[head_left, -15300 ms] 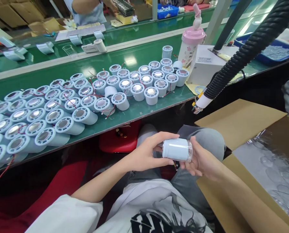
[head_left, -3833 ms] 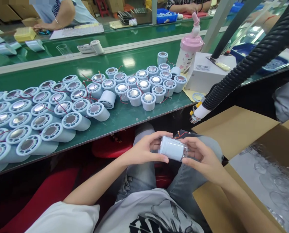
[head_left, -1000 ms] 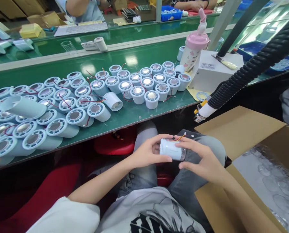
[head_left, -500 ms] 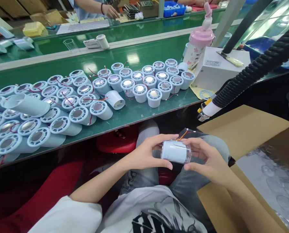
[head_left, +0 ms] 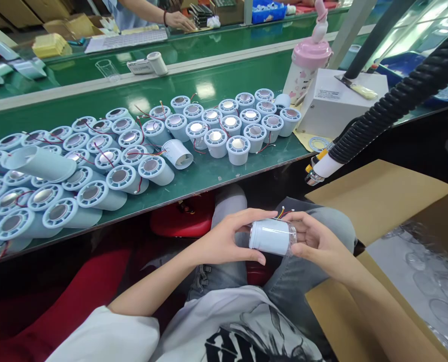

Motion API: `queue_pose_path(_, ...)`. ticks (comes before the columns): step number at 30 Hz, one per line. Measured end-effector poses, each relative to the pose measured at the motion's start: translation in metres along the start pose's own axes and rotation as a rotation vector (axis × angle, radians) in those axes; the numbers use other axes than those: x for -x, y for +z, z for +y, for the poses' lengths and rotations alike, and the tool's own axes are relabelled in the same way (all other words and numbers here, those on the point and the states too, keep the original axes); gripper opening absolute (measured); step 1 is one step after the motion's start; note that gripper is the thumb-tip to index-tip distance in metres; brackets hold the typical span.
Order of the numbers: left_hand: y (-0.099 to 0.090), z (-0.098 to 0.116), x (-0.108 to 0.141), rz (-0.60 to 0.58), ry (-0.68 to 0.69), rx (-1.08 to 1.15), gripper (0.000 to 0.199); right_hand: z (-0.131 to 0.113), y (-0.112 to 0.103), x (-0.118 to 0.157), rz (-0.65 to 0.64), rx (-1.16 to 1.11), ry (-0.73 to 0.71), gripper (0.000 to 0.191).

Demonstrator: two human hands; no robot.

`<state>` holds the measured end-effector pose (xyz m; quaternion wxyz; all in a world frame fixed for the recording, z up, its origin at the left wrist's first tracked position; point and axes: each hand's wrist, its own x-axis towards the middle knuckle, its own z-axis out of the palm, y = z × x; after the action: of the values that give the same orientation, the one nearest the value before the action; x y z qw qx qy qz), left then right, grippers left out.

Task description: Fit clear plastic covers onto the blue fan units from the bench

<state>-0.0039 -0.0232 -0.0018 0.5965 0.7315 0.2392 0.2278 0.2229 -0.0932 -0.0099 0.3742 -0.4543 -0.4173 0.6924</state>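
Observation:
Above my lap, my left hand (head_left: 233, 239) is closed round the left end of a light blue plastic cylinder (head_left: 269, 236). A clear plastic sleeve (head_left: 293, 235) sits around the cylinder and sticks out past its right end. My right hand (head_left: 318, 244) grips that sleeve end, thumb in front and fingers behind. Thin coloured wires (head_left: 283, 212) with small white connectors rise behind the cylinder. On the green bench, many similar light blue cylinders (head_left: 239, 146) stand or lean with round metallic discs showing on top, some with red and black wires.
A black corrugated hose (head_left: 393, 105) with a metal nozzle reaches in from the right, beside a white box-shaped base (head_left: 325, 103). An open carton (head_left: 382, 201) with clear plastic pieces stands at my right. Behind the white base is a pink-lidded bottle (head_left: 309, 65). Across the bench, a co-worker's hand (head_left: 181, 21) shows.
My right thumb has shifted up onto the clear sleeve's end. The wires behind the cylinder have moved slightly left and down. Across the bench, the co-worker's hand has moved right.

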Motion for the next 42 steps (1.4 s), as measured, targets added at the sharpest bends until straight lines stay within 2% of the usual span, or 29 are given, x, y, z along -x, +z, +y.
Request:
queue_pose_path(5,0.0,0.002,0.001,-0.021,0.037,-0.03,0.076,-0.003,0.006,-0.001,0.033,-0.121,0.068,0.038)
queue_pose_path(10,0.0,-0.001,0.001,-0.027,0.079,-0.055,0.078,-0.001,0.007,-0.002,0.057,-0.143,0.134,0.039)
queue_pose_path(16,0.0,-0.002,0.0,-0.051,0.092,-0.059,0.077,-0.002,0.012,-0.003,0.068,-0.187,0.193,0.045)
queue_pose_path(26,0.005,-0.006,0.002,-0.011,0.138,0.003,0.076,0.0,0.013,-0.005,-0.056,-0.296,0.43,0.065)
queue_pose_path(30,0.008,0.001,0.004,0.006,0.078,0.004,0.066,0.0,0.014,-0.005,-0.093,-0.322,0.532,0.072)
queue_pose_path(32,0.009,0.005,0.005,0.025,0.01,0.023,0.062,0.002,0.014,-0.004,-0.097,-0.272,0.45,0.072)
queue_pose_path(35,0.008,0.01,0.005,0.054,-0.109,0.08,0.062,0.006,0.013,-0.001,-0.02,-0.082,0.113,0.065)
queue_pose_path(37,0.007,0.012,0.006,0.069,-0.164,0.128,0.063,0.007,0.009,0.001,0.064,0.162,-0.175,0.061)
queue_pose_path(39,0.006,0.013,0.007,0.071,-0.206,0.192,0.062,0.008,0.005,0.002,0.095,0.482,-0.447,0.07)
queue_pose_path(41,0.005,0.013,0.007,0.046,-0.236,0.263,0.062,0.008,0.002,0.002,0.079,0.737,-0.635,0.073)
queue_pose_path(42,0.004,0.013,0.006,0.03,-0.244,0.283,0.063,0.008,0.001,0.002,0.072,0.789,-0.667,0.071)
